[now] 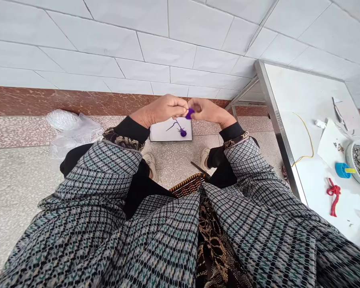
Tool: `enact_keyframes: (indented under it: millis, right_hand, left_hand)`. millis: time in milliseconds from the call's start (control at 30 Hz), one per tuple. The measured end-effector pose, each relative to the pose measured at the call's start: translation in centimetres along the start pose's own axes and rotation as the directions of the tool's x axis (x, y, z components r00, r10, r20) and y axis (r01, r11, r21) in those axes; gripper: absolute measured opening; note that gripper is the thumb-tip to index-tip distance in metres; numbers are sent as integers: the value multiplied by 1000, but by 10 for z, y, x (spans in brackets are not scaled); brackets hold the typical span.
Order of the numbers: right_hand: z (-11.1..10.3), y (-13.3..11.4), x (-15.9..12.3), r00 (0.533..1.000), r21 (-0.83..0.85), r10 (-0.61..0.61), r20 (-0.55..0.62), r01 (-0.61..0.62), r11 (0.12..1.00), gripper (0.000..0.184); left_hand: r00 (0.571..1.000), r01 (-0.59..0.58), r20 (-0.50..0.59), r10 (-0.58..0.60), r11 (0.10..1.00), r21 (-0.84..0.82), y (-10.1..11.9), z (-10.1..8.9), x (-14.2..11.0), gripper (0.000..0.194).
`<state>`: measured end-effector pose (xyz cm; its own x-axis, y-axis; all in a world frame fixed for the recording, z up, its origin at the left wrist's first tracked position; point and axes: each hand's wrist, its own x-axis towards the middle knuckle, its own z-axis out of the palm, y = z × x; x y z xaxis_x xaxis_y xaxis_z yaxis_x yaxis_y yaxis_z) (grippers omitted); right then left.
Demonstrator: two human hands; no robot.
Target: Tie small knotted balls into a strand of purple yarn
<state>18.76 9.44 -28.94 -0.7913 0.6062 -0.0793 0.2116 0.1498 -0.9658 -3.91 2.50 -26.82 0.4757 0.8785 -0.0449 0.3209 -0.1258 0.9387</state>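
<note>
Purple yarn (190, 114) was pinched in the curled fingers of both the left hand (165, 109) and the right hand (208, 111). Below, a purple bundle (183, 133) showed against a white board (160, 134); farther off rose a tiled wall (156, 44).

the wall tiles (123, 20) look glossy, the table edge (277, 125) shiny metal, the coat (102, 240) woven cloth, the purple piece (189, 114) matt
</note>
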Motion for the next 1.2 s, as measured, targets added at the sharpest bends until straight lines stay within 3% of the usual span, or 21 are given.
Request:
enact_keyframes:
  millis: [67,133,200,300,400,500,600,667,767,800,833,900,967,1033,1067,1100,1133,1200]
  right_hand:
    - [-2,-4,-8,966,53,-33,257,19,998,47]
    - [-9,-7,-18,943,235,-129,308,56,970,56]
    - [-17,-4,-24,958,421,-204,203,103,901,68]
    - [-27,7,-27,975,579,-214,62,139,804,80]
    - [-33,17,-27,979,623,-201,47,128,771,80]
    - [-41,20,-30,969,607,-245,-30,212,766,78]
    - [-44,16,-30,944,499,-235,-233,323,804,75]
    - [-40,13,-22,898,397,-171,-405,341,852,70]
    - [-23,12,-2,817,241,-69,-573,248,938,59]
    - [-16,13,4,813,170,-45,-581,175,970,56]
    - [-9,12,8,828,82,-30,-560,91,992,53]
    - [2,10,9,910,-90,-12,-415,-28,996,48]
    - [6,4,1,993,-143,17,-120,-34,989,47]
    - [3,-2,-11,988,-8,-15,151,17,1000,52]
    - [0,-3,-16,978,105,-67,199,46,993,56]
    - [-3,-4,-19,977,223,-128,172,88,971,61]
    - [-6,-3,-20,979,330,-189,70,156,931,65]
    - [-10,2,-14,943,454,-241,-229,323,830,68]
  left_hand:
    - [998,48,-31,-50,996,-77,-4,-4,-1,15]
    - [996,88,-16,-93,977,-195,-9,-7,-2,13]
    - [994,95,-17,-107,936,-339,-13,-5,-2,11]
    - [991,54,-73,-108,848,-527,-15,1,0,9]
    - [982,21,-137,-133,785,-619,-19,6,2,9]
    - [975,46,-142,-174,774,-632,-23,6,4,11]
    - [965,76,-166,-201,827,-558,-24,5,3,16]
    - [975,107,-136,-177,905,-412,-21,7,2,16]
    - [988,120,112,-102,978,-169,-12,14,0,17]
    - [978,101,196,-75,987,-127,-8,15,0,18]
    - [966,78,252,-49,991,-105,-5,16,-1,19]
    - [965,37,262,-12,995,-91,-2,12,-1,19]
    - [987,33,158,-14,993,-114,-3,5,-2,18]
    - [999,51,6,-50,981,-187,-7,-3,-4,19]
    - [996,55,-50,-69,971,-233,-9,-6,-5,20]
    - [994,55,-78,-79,960,-276,-11,-7,-5,21]
    - [994,50,-77,-77,950,-307,-13,-7,-5,22]
    - [999,38,-10,-44,943,-331,-13,-3,-5,21]
